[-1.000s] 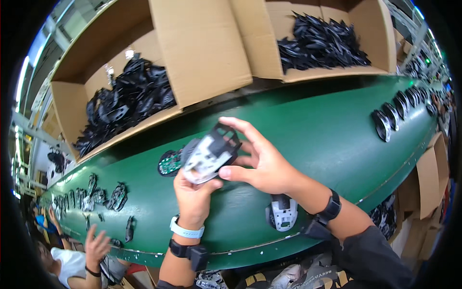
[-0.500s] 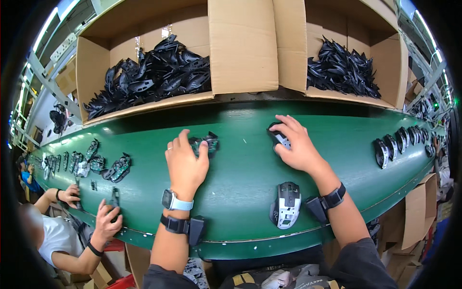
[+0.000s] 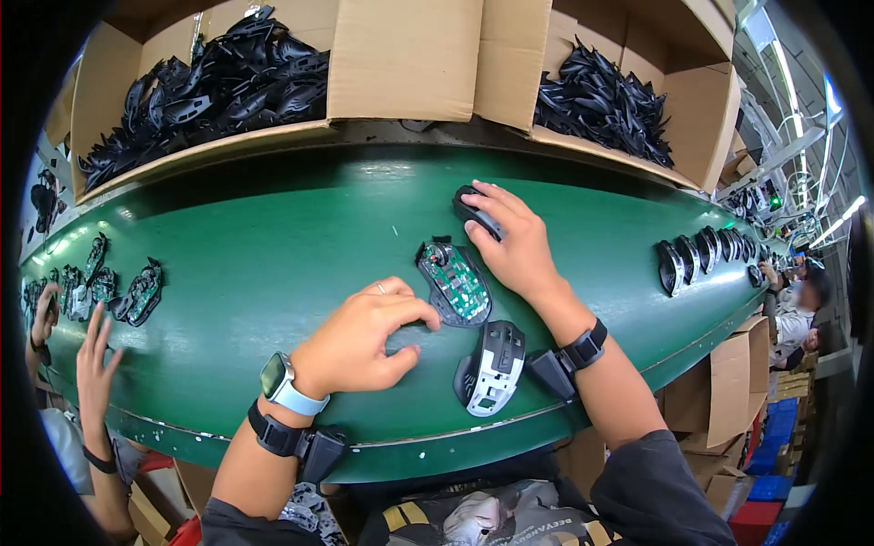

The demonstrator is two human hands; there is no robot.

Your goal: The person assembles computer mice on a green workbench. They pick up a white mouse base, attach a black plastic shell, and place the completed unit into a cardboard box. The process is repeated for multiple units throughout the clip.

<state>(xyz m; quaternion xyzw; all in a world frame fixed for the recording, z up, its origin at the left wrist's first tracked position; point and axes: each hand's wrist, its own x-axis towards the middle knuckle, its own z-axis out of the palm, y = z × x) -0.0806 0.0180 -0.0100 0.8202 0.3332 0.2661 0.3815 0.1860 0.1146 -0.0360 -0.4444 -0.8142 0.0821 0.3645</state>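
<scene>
A mouse base with an exposed green circuit board point(image 3: 462, 284) lies on the table between my hands. Close to its left edge is my left hand point(image 3: 360, 338), fingers bent and apart, with nothing held. My right hand point(image 3: 512, 232) has its fingers around a dark mouse shell point(image 3: 478, 217) beyond the board; the palm hides part of it. Nearer to me, just below the base, rests a mouse shell in grey and white point(image 3: 496, 369) with a dark side wing.
Cardboard boxes point(image 3: 405, 64) heaped with black plastic parts point(image 3: 601, 109) line the far edge. Several mouse shells point(image 3: 671, 267) stand in a row at right. Board assemblies point(image 3: 144, 291) lie at left, near a co-worker's hand point(image 3: 94, 359).
My left hand has let go of the mouse base with the board and drawn back toward me. That base now lies nearer the grey and white shell. The view has shifted right.
</scene>
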